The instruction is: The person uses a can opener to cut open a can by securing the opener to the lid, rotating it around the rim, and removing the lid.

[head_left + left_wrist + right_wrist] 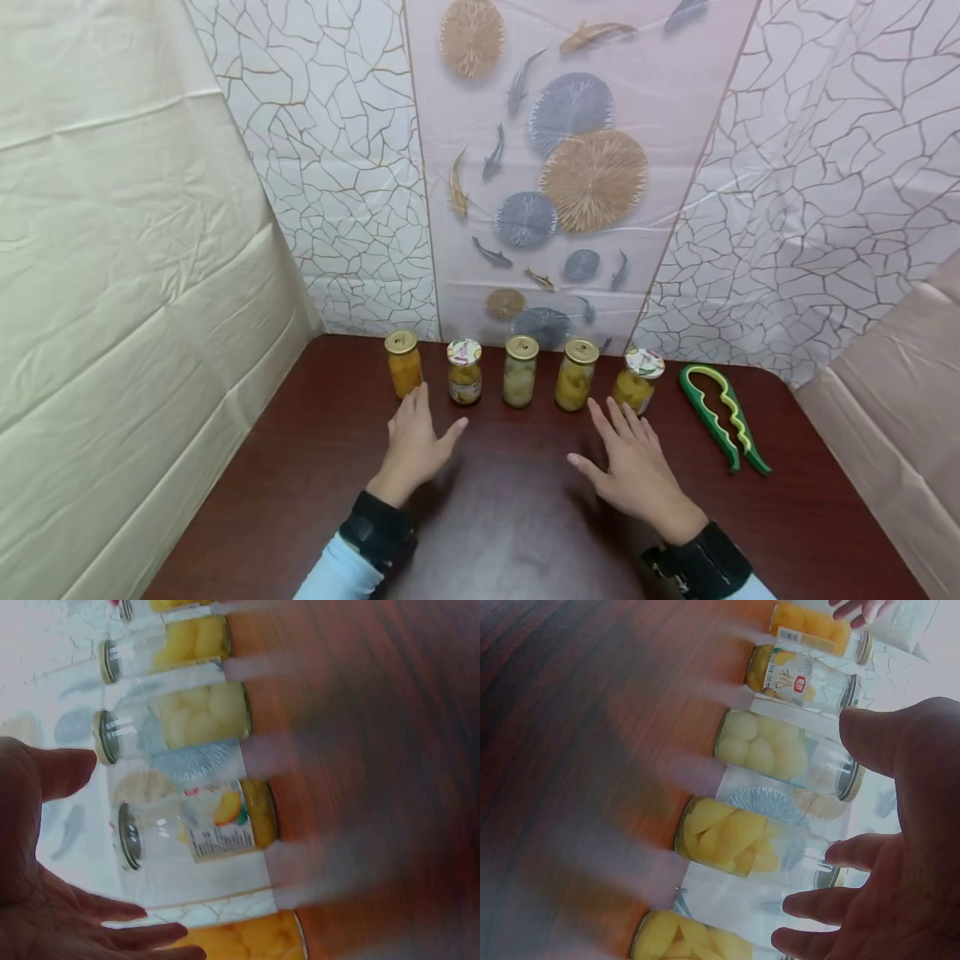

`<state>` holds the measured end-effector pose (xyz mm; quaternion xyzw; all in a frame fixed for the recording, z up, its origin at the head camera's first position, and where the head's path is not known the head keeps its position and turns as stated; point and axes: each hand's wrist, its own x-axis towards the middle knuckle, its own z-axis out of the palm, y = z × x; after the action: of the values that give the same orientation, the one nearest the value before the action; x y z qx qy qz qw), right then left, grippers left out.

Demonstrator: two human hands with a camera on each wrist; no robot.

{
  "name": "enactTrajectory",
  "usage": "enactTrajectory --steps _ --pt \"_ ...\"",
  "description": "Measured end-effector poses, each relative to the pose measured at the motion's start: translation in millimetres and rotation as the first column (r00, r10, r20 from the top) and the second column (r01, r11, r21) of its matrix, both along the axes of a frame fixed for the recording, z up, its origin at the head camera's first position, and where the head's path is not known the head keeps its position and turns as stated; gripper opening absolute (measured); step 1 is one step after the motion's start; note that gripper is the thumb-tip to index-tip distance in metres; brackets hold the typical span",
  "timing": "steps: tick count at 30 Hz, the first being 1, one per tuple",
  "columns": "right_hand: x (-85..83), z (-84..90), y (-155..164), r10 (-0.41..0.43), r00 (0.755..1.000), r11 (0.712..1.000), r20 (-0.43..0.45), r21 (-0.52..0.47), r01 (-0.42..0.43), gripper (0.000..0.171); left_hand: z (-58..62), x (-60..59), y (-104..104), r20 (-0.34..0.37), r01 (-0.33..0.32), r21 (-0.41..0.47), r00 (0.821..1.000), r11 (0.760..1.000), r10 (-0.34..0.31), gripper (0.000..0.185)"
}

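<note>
Several glass jars of fruit stand upright in a row along the back of the table. From the left come a jar of orange fruit [406, 371], a short jar with a printed lid [465, 379], a jar of pale round fruit [519, 375], a gold-lidded jar of yellow fruit [575, 379] and another printed-lid jar [634, 385]. My left hand [416, 442] hovers with spread fingers before the orange-fruit jar, holding nothing. Fingers extended, my right hand [633, 467] hangs empty before the two rightmost jars, its fingertips overlapping the last one in the head view.
A green jar opener [723, 417] with wavy yellow inner edges lies at the right of the dark red-brown table [510, 533]. Patterned sheeting [360, 167] hangs right behind the jars. Cream cloth walls [150, 333] close in both sides.
</note>
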<state>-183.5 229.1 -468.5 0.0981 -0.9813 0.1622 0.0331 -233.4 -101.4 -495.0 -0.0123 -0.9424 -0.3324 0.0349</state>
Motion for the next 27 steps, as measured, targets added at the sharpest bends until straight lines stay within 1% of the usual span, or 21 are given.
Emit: enactTrajectory --steps 2,4,8,10,12,14,16,19,22,25,27 --pt "1.4 -0.7 1.0 -0.002 1.0 1.0 0.015 -0.002 0.002 0.089 -2.5 -5.1 -3.9 0.005 -0.041 0.039 0.999 0.998 0.04 0.102" --pt "2.4 -1.6 2.7 -0.003 1.0 1.0 0.026 -0.007 0.003 0.09 -4.7 -10.5 -6.9 0.023 -0.088 0.098 0.996 0.991 0.086 0.103" --pt "3.5 -3.6 7.8 -0.009 1.0 1.0 0.025 -0.006 0.01 0.091 -8.7 -22.1 -10.8 0.084 -0.173 0.219 0.984 0.96 0.158 0.104" --pt "3.3 -4.1 10.5 -0.01 1.0 1.0 0.018 -0.008 0.01 0.092 -10.1 -29.0 -12.3 0.1 -0.196 0.259 0.979 0.946 0.175 0.104" --pt "3.1 -3.9 13.0 -0.008 1.0 1.0 0.006 -0.005 0.008 0.093 -10.5 -36.2 -14.5 0.088 -0.206 0.3 0.978 0.931 0.188 0.102" --pt "2.8 -3.0 16.5 -0.01 1.0 1.0 0.002 -0.006 0.01 0.093 -10.2 -45.9 -15.0 0.06 -0.21 0.339 0.978 0.917 0.202 0.097" --pt "2.5 -2.6 19.3 -0.008 1.0 1.0 -0.007 -0.003 0.008 0.093 -9.7 -54.0 -16.3 0.046 -0.229 0.372 0.972 0.899 0.229 0.093" --pt "2.3 -3.0 23.0 -0.012 1.0 1.0 0.008 -0.001 0.012 0.092 -9.1 -62.8 -18.5 0.058 -0.274 0.413 0.96 0.869 0.275 0.09" --pt "3.3 -3.8 26.0 -0.018 1.0 1.0 0.013 0.005 0.018 0.092 -9.0 -70.9 -20.3 0.088 -0.312 0.428 0.948 0.848 0.305 0.091" --pt "4.9 -5.5 28.5 -0.025 1.0 1.0 0.011 0.007 0.025 0.093 -9.6 -82.4 -21.2 0.107 -0.34 0.441 0.939 0.831 0.327 0.09" --pt "6.4 -6.4 29.5 -0.026 1.0 1.0 0.012 0.008 0.025 0.094 -10.2 -91.1 -22.1 0.108 -0.357 0.457 0.932 0.815 0.347 0.088"
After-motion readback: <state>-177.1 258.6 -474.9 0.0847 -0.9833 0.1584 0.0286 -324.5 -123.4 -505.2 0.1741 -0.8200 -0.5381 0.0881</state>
